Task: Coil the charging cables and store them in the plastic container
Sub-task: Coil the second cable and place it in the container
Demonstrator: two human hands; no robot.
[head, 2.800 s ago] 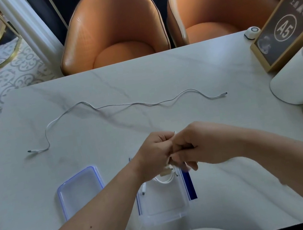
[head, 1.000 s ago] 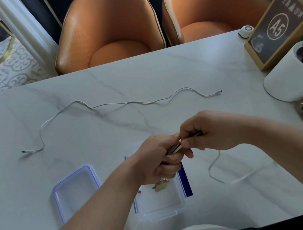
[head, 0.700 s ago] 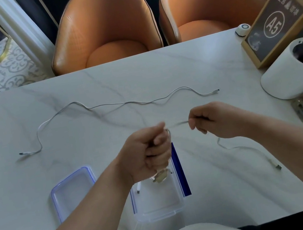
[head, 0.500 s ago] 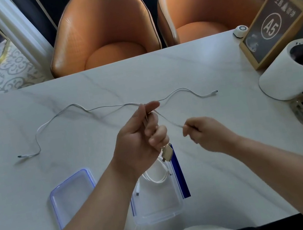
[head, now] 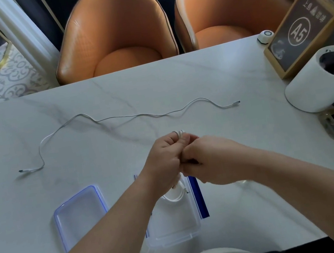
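Since half a second ago the right hand (head: 209, 159) has closed in against the left hand (head: 165, 159), both now fisted together on a thin white cable (head: 178, 132) looped over the left fingers, above the clear blue-rimmed plastic container (head: 174, 229). A coiled cable (head: 175, 195) lies inside it. On the glossy marble table (head: 209, 79), a second cable (head: 137, 115) sprawls beyond; the flat lid (head: 79, 216) lies left.

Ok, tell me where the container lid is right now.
In the head view the lid lies flat on the marble table, near the front edge, just left of the open plastic container and beside the left forearm.
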